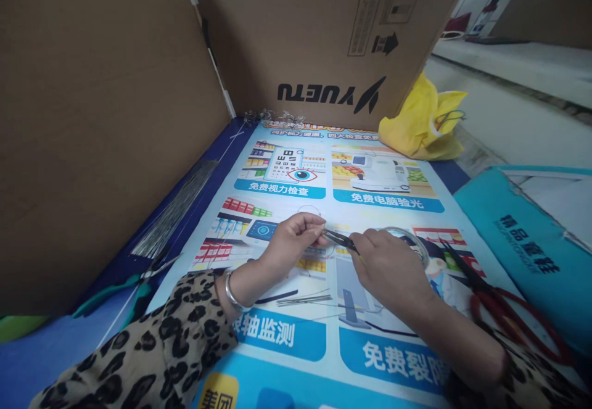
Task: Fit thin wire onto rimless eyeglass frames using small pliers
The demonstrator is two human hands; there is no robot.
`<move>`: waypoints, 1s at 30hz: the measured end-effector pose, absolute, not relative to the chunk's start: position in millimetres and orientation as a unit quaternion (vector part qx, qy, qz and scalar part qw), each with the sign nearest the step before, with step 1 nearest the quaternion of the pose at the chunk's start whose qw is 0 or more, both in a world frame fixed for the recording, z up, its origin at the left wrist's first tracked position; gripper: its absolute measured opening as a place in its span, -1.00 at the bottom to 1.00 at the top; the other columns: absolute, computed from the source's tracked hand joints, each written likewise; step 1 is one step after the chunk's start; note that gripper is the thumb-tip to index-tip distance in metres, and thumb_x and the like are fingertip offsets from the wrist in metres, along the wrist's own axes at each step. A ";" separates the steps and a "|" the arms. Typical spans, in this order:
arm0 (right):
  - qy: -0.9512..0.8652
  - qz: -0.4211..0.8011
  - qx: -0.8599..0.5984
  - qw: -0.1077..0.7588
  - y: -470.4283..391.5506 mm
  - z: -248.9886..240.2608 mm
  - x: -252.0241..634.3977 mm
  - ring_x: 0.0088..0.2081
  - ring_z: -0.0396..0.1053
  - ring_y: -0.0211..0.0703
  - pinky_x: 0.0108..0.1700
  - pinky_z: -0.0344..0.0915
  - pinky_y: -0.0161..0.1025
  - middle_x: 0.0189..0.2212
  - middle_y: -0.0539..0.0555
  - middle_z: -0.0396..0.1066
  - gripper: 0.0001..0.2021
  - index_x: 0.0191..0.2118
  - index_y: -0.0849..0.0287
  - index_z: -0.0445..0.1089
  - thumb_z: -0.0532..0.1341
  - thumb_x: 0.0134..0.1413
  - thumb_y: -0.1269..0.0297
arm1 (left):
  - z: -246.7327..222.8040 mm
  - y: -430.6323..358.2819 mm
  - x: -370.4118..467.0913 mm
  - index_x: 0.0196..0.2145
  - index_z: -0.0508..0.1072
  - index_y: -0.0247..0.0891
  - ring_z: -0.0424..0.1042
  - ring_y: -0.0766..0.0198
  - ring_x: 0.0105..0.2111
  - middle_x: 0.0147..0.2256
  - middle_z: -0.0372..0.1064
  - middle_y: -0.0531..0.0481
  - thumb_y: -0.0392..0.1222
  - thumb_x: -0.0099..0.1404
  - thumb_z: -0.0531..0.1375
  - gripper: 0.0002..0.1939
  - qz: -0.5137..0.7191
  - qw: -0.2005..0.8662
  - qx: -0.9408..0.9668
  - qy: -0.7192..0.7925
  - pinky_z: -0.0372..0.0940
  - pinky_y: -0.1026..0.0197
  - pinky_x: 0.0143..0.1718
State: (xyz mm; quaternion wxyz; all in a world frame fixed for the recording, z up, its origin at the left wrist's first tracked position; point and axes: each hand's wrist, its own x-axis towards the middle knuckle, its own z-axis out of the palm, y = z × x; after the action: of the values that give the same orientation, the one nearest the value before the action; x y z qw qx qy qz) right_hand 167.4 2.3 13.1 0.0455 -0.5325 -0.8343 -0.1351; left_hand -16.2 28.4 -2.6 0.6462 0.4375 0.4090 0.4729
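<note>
My left hand (296,237) is closed in a pinch, thumb against fingertips, on a thin piece of wire that is barely visible. In my right hand (393,267) is a pair of pliers (341,239), its slim dark jaws pointing left. Their tips meet the wire right at my left fingertips. Below the hands, several short straight wires (305,300) lie on the printed sheet. A round coil (419,242) lies partly hidden behind my right hand. Fine details of the wire are too small to make out.
On the left lie a bundle of thin wires (174,211) and a green-handled cutting tool (139,280). Red-handled scissors (504,313) and a turquoise box (522,242) are on the right. A yellow bag (420,125) stands behind, before tall cardboard (319,39). Small wire pieces (277,117) sit at the back.
</note>
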 end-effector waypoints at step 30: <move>-0.803 0.015 -0.596 0.026 2.8 20.4 164.0 -0.38 0.40 -0.14 -0.45 -0.01 -0.28 -0.38 0.06 0.46 -0.78 -0.30 0.15 0.35 0.00 0.15 0.21 | 2.6 25.9 -12.5 -0.33 0.29 -0.26 0.31 0.44 -0.53 -0.54 0.28 0.13 -0.25 0.12 0.19 -0.85 0.476 0.628 0.446 0.425 0.25 0.37 -0.47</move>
State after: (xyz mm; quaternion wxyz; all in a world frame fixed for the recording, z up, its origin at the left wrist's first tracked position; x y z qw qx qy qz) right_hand 164.0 2.8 20.4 0.0257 -0.5958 -0.8026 0.0146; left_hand -12.5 25.9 2.6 0.6278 0.4458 0.4251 0.4757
